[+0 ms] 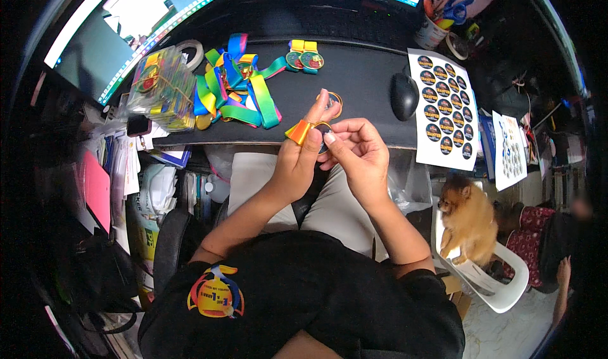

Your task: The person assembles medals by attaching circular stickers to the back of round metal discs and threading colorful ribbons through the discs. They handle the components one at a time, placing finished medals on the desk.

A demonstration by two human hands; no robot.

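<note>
Over the desk's front edge, my left hand (296,163) is closed around a folded yellow-orange ribbon (297,132) with round medals on it. One dark-faced medal (323,134) sits between my two hands, and another gold-rimmed medal (334,106) shows beyond my left fingers. My right hand (364,153) pinches the nearer medal, thumb on its face and the other fingers curled. Left of them lies a tangled heap of medals on multicoloured ribbons (263,102). Two medals (304,59) with yellow ribbon rest side by side farther back.
A sheet of round black stickers (451,145) lies at the desk's right, beside a black mouse (403,97). Bagged medals (158,93) stack at left by a tape roll (192,54). A cup of scissors (432,33) stands back right. A dog (470,223) sits on a white chair (513,264); another person (557,245) is beyond.
</note>
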